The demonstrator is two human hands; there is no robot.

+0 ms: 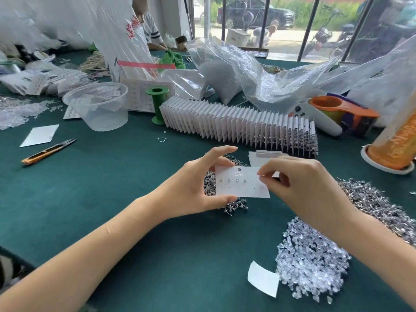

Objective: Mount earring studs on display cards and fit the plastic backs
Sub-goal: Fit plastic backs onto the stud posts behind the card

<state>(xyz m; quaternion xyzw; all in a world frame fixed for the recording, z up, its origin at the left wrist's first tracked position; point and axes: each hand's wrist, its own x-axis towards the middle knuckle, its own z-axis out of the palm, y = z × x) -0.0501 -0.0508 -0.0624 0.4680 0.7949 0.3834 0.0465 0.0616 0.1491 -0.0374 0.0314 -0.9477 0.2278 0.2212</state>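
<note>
Head view: my left hand (pixel 191 188) pinches the display card (pixel 242 182) by its left edge, thumb below, fingers above. My right hand (pixel 299 183) pinches a stud (pixel 259 176) at the card's upper right. Four studs sit in its top row. Plastic backs (pixel 313 262) heap at five o'clock, loose studs (pixel 373 203) at three, finished cards (pixel 243 122) at twelve.

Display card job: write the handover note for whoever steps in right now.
Left hand holds the display card by its left edge, above the table.
Right hand pinches one stud at the top row's fifth hole.
Done: four studs sit in the top row.
Left: the rest of the top row, the whole bottom row, then the backs.
Loose studs lie to the right; clear plastic backs are piled near right.
</note>
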